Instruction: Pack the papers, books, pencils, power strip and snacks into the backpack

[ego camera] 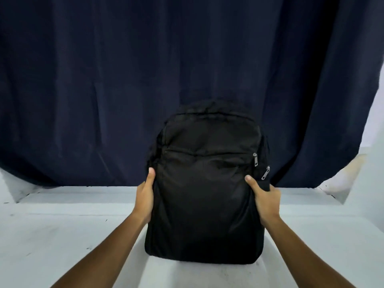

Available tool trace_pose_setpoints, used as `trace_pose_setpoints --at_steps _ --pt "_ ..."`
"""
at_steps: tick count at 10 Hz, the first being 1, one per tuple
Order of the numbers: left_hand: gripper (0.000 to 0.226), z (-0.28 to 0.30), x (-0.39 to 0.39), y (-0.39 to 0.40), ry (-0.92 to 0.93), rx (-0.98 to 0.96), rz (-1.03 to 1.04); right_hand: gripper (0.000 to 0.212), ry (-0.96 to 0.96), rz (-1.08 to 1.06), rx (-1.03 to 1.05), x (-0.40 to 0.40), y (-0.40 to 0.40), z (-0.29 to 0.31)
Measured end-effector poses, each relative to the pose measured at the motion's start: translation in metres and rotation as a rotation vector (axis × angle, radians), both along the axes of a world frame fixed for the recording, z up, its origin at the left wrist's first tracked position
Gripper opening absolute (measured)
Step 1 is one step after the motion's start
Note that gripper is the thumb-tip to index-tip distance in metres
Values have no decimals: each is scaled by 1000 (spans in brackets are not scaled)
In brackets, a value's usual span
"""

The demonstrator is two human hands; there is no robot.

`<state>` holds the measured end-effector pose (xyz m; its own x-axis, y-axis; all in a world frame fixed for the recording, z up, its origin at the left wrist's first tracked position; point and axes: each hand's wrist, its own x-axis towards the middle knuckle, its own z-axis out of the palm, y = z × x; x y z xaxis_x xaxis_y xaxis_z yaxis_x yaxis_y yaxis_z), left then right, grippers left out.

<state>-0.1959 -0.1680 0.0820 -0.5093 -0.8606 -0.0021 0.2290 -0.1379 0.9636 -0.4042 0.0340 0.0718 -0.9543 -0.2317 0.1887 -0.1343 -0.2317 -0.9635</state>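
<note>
Currently I hold the backpack point(204, 196) upright on the table point(62, 229), left hand point(145, 196) and right hand point(265, 199) in a closed grip on its sides. Visible zippers point(255, 159) are shut; no items remain visible, so packing appears complete.

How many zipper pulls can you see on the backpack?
2: one zipper pull at the front pocket's right end, another just below-right, above the right hand. Others may be hidden.

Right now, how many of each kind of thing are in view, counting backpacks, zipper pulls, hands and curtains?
Backpack: 1
Zipper pulls: 2, one and another
Hands: 2, left hand and right hand, both gripping the backpack's sides
Curtain: 1
Total: 6
</note>
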Motion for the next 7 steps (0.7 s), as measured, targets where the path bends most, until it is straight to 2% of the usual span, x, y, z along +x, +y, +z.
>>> trace_pose_setpoints --at_steps 2,5,6,7 --pt "48 -20 -9 -15 3 51 28 34 -15 16 32 -16 -15 -15" --pt "43 -15 0 -11 -36 47 -132 30 -23 110 95 -23 -9 -20" --pt "40 -9 11 -6 -194 18 -123 41 -1 150 183 -21 -1 -18" --pt "23 -27 40 5 -170 -186 81 67 -14 180 126 -17 15 -5"
